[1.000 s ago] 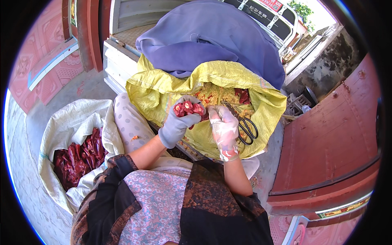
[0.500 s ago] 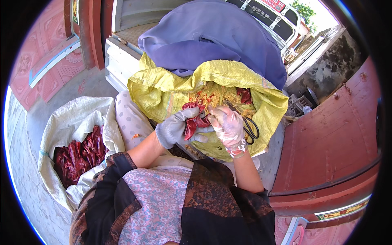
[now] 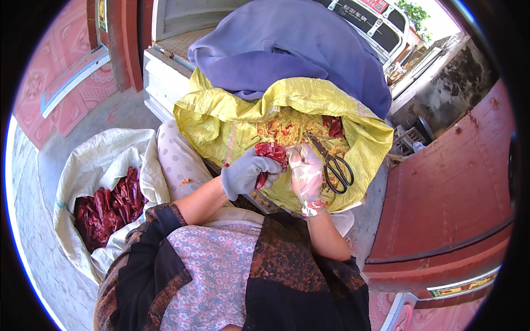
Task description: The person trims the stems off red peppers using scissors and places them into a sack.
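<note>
My left hand, in a grey glove, is closed around dried red chili peppers; their wrinkled ends stick out above and below the fingers. Right beside them is my right hand, in a thin pale glove with a pinkish pattern. Its fingertips are pinched together at the peppers' edge, and what they grip is hidden. Both hands are over an open yellow woven sack that holds orange-yellow seeds and bits. Scissors with black loop handles lie on the sack's right part, close to my right hand.
At the left stands a white woven sack with many dried red chili peppers inside. A purple-blue cloth covers a large bulge behind the yellow sack, next to a white vehicle bed. A red metal door stands right.
My right hand has drawn slightly down and toward me, uncovering the scissors. My left hand has shifted a little right and turned, and the peppers now sit more bunched in its grip.
</note>
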Available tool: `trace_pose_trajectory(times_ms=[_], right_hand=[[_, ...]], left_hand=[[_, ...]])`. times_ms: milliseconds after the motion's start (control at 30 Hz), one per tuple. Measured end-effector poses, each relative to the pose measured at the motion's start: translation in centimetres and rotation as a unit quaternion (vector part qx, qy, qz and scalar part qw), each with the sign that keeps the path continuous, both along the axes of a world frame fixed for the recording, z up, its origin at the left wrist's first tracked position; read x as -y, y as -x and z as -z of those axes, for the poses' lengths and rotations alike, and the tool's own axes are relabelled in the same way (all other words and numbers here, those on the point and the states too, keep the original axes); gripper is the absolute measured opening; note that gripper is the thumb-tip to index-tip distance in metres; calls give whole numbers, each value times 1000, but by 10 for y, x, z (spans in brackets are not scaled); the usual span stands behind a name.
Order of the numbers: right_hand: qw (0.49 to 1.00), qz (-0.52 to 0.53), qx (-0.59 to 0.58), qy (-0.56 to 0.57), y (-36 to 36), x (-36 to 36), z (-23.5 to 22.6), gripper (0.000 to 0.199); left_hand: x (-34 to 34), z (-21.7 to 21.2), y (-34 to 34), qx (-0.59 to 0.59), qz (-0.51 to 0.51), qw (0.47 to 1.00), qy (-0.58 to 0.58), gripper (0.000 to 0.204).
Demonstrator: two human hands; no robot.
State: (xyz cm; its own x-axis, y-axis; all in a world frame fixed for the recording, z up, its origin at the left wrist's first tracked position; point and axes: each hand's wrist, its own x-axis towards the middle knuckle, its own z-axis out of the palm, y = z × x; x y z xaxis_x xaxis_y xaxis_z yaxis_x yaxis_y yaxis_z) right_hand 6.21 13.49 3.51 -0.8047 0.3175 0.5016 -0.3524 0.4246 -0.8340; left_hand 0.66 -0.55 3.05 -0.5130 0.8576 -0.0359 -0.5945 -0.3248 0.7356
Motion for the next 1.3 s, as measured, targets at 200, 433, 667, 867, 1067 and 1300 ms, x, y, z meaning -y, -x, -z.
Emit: trace_pose_trajectory(times_ms=[200,433,667,867,1067,1300], right_hand=[[929,-45,163,328,-3,5,-16,15],[898,-87,194,384,-4,-3,-20,23],[950,-11,46,310,5,-11,-18,15],[971,-84,214,63,2,-47,-37,18],[878,160,153,-425,35,-151,-31,15],[737,146,276,-600,70,-211,-28,47]], left_hand=[[-3,17,2,-28,-4,1000,-11,8],[-5,14,5,-3,22,998,-54,41],[7,11,8,50,46,994,-84,32],[38,18,21,105,-11,979,-171,35],[175,63,52,29,-214,976,3,41],[355,170,41,-1,-509,772,381,5]])
